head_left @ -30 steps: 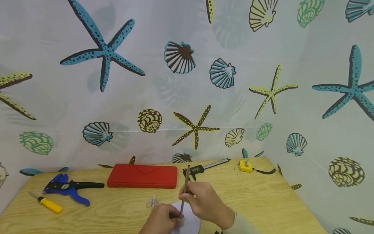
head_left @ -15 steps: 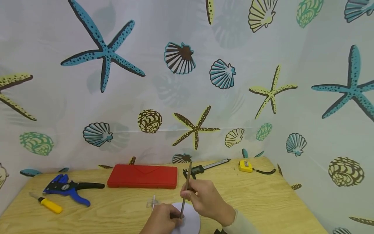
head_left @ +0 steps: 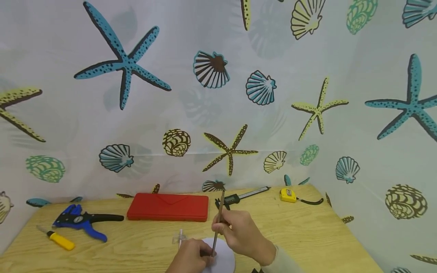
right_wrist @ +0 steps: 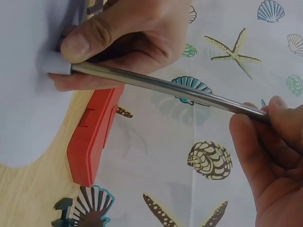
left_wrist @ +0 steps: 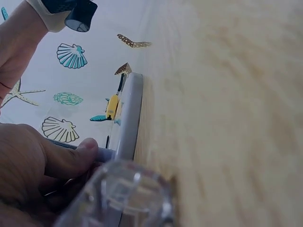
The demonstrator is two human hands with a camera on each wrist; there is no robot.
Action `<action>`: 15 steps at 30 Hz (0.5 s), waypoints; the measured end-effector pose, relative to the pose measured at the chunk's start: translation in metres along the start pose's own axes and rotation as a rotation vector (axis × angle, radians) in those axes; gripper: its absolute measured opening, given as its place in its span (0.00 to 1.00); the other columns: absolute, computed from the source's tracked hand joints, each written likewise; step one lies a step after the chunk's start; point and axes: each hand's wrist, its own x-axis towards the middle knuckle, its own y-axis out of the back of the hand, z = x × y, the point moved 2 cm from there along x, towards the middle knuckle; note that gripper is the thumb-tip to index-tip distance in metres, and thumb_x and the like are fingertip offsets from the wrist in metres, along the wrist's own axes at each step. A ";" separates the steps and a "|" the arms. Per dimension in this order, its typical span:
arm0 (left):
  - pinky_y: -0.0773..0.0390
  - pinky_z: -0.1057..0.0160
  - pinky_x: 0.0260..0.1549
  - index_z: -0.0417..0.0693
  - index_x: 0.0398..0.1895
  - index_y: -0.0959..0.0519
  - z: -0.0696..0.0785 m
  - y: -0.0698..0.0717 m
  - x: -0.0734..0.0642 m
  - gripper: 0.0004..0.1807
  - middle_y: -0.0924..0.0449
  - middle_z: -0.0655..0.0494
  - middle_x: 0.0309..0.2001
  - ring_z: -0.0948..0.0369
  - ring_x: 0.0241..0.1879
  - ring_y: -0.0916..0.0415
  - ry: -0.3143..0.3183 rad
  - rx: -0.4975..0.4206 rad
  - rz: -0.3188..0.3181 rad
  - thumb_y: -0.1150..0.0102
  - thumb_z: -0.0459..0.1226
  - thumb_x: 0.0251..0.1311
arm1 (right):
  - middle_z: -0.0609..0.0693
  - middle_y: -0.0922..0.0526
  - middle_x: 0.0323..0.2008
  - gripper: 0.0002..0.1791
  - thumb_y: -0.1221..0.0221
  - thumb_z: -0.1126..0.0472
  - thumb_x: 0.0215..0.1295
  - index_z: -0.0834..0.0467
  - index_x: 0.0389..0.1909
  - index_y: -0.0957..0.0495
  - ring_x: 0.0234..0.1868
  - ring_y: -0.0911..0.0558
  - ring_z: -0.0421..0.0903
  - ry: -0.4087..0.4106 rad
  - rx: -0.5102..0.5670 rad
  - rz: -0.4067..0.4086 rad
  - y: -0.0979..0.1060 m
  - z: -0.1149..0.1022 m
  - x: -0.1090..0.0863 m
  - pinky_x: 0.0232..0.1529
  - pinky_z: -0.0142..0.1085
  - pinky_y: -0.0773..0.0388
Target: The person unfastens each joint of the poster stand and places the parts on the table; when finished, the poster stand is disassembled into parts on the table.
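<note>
A white round base [head_left: 223, 258] lies on the table at the bottom middle, with a short raised collar [right_wrist: 57, 64] at its centre. From that collar a slim metal rod [right_wrist: 165, 87] stands up, tilted slightly to the right in the head view. Thumb and finger of my left hand [head_left: 192, 256] pinch the collar at the rod's lower end. Higher up, my right hand [head_left: 240, 233] pinches the rod between thumb and fingers, and the rod's top sticks out above. How deep the rod sits inside the collar is hidden.
Beside my left hand is a clear plastic piece [head_left: 179, 238] with a white stick. Behind lie a red case [head_left: 167, 207], a digital caliper [head_left: 235, 198] and a yellow tape measure [head_left: 288, 195]. A blue wire stripper [head_left: 82, 222] and a yellow-handled knife [head_left: 61, 240] lie left.
My right hand and the rod's top have shifted slightly to the right, so the rod leans a little more. The left hand keeps its pinch at the collar. The head view has tilted slightly.
</note>
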 end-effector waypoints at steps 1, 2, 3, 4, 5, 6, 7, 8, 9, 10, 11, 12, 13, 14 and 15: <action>0.19 0.59 0.31 0.38 0.31 0.12 0.000 0.000 0.000 0.03 0.11 0.51 0.28 0.62 0.32 0.20 -0.008 0.005 0.004 0.30 0.27 0.53 | 0.46 0.15 0.26 0.03 0.36 0.64 0.65 0.58 0.34 0.20 0.29 0.19 0.29 0.020 -0.012 0.000 0.000 -0.001 -0.001 0.35 0.19 0.22; 0.19 0.60 0.30 0.37 0.31 0.12 0.001 -0.001 0.000 0.03 0.11 0.51 0.28 0.62 0.31 0.21 -0.011 0.007 0.006 0.30 0.27 0.52 | 0.46 0.15 0.26 0.03 0.35 0.64 0.65 0.57 0.34 0.20 0.29 0.19 0.29 0.037 -0.023 0.002 0.001 -0.001 -0.001 0.35 0.19 0.22; 0.20 0.61 0.30 0.37 0.30 0.12 0.001 -0.001 0.000 0.03 0.12 0.51 0.28 0.63 0.30 0.21 -0.011 0.007 0.008 0.30 0.27 0.52 | 0.46 0.15 0.27 0.03 0.35 0.64 0.64 0.57 0.34 0.20 0.29 0.18 0.30 0.055 -0.037 0.006 0.001 -0.002 -0.002 0.35 0.19 0.22; 0.20 0.61 0.30 0.37 0.30 0.12 0.001 -0.001 0.000 0.03 0.12 0.51 0.28 0.63 0.30 0.21 -0.011 0.007 0.012 0.30 0.27 0.52 | 0.46 0.15 0.27 0.03 0.35 0.64 0.64 0.57 0.34 0.20 0.30 0.18 0.30 0.059 -0.039 0.008 0.001 -0.003 -0.002 0.36 0.19 0.22; 0.20 0.61 0.30 0.37 0.30 0.12 0.001 -0.002 -0.001 0.03 0.12 0.51 0.28 0.63 0.30 0.21 -0.008 0.007 0.012 0.30 0.27 0.52 | 0.46 0.15 0.26 0.03 0.35 0.64 0.64 0.57 0.34 0.20 0.29 0.18 0.30 0.056 -0.039 0.010 0.002 -0.003 -0.002 0.35 0.19 0.22; 0.20 0.60 0.30 0.37 0.31 0.12 0.002 -0.002 -0.001 0.03 0.11 0.51 0.28 0.63 0.30 0.21 -0.007 0.006 0.011 0.29 0.27 0.52 | 0.46 0.15 0.26 0.03 0.35 0.64 0.64 0.57 0.33 0.20 0.28 0.19 0.30 0.048 -0.038 0.013 0.002 -0.002 -0.002 0.35 0.18 0.22; 0.20 0.60 0.31 0.37 0.31 0.12 0.002 -0.002 -0.001 0.03 0.11 0.51 0.28 0.63 0.31 0.21 0.001 0.002 0.008 0.29 0.27 0.52 | 0.46 0.16 0.25 0.03 0.35 0.65 0.63 0.57 0.33 0.20 0.28 0.19 0.30 0.034 -0.030 0.016 0.002 -0.002 -0.001 0.34 0.18 0.22; 0.19 0.59 0.31 0.38 0.31 0.12 0.002 -0.003 -0.001 0.03 0.11 0.51 0.29 0.63 0.31 0.21 0.009 0.000 0.005 0.29 0.27 0.52 | 0.45 0.16 0.25 0.03 0.35 0.65 0.63 0.57 0.33 0.20 0.27 0.20 0.29 0.019 -0.025 0.017 0.002 -0.001 -0.001 0.34 0.18 0.23; 0.19 0.59 0.32 0.38 0.31 0.12 0.002 -0.003 -0.001 0.03 0.11 0.51 0.29 0.63 0.31 0.21 0.015 0.002 0.003 0.29 0.28 0.53 | 0.45 0.16 0.24 0.03 0.35 0.65 0.63 0.57 0.34 0.20 0.27 0.20 0.29 0.006 -0.017 0.019 0.003 -0.001 -0.001 0.33 0.18 0.23; 0.19 0.58 0.32 0.38 0.32 0.12 0.002 -0.003 -0.001 0.03 0.11 0.51 0.29 0.63 0.32 0.21 0.018 0.002 0.001 0.29 0.28 0.53 | 0.45 0.16 0.24 0.03 0.35 0.65 0.63 0.57 0.34 0.20 0.27 0.20 0.29 0.002 -0.014 0.020 0.003 0.000 0.000 0.33 0.18 0.23; 0.19 0.58 0.32 0.38 0.32 0.12 0.002 -0.003 -0.001 0.03 0.11 0.51 0.29 0.63 0.32 0.21 0.021 0.004 -0.002 0.29 0.28 0.53 | 0.46 0.16 0.24 0.03 0.35 0.65 0.63 0.57 0.34 0.20 0.28 0.20 0.29 0.002 -0.013 0.019 0.003 -0.001 0.000 0.33 0.18 0.23; 0.19 0.58 0.32 0.38 0.32 0.12 0.002 -0.003 0.000 0.03 0.11 0.51 0.29 0.62 0.31 0.21 0.022 0.005 -0.001 0.29 0.28 0.53 | 0.46 0.16 0.25 0.03 0.35 0.65 0.63 0.57 0.34 0.21 0.28 0.19 0.29 0.010 -0.018 0.014 0.003 -0.001 0.000 0.34 0.18 0.23; 0.19 0.59 0.31 0.38 0.31 0.12 0.003 -0.003 0.000 0.03 0.11 0.51 0.29 0.62 0.31 0.21 0.024 0.007 -0.001 0.29 0.27 0.53 | 0.46 0.16 0.25 0.04 0.34 0.66 0.63 0.57 0.34 0.21 0.28 0.19 0.29 0.030 -0.030 0.013 0.003 -0.002 0.000 0.34 0.18 0.23; 0.20 0.59 0.31 0.38 0.31 0.12 0.003 -0.003 0.000 0.03 0.12 0.52 0.28 0.62 0.31 0.22 0.023 0.009 -0.001 0.29 0.27 0.53 | 0.46 0.15 0.26 0.04 0.35 0.65 0.63 0.57 0.34 0.21 0.29 0.19 0.30 0.039 -0.039 0.011 0.003 -0.002 -0.001 0.34 0.18 0.22; 0.20 0.60 0.31 0.38 0.31 0.12 0.003 -0.002 0.000 0.03 0.12 0.52 0.28 0.62 0.30 0.22 0.022 0.011 -0.001 0.29 0.27 0.53 | 0.46 0.15 0.26 0.04 0.34 0.65 0.63 0.58 0.35 0.20 0.29 0.18 0.30 0.041 -0.038 0.010 0.003 -0.003 -0.001 0.35 0.18 0.22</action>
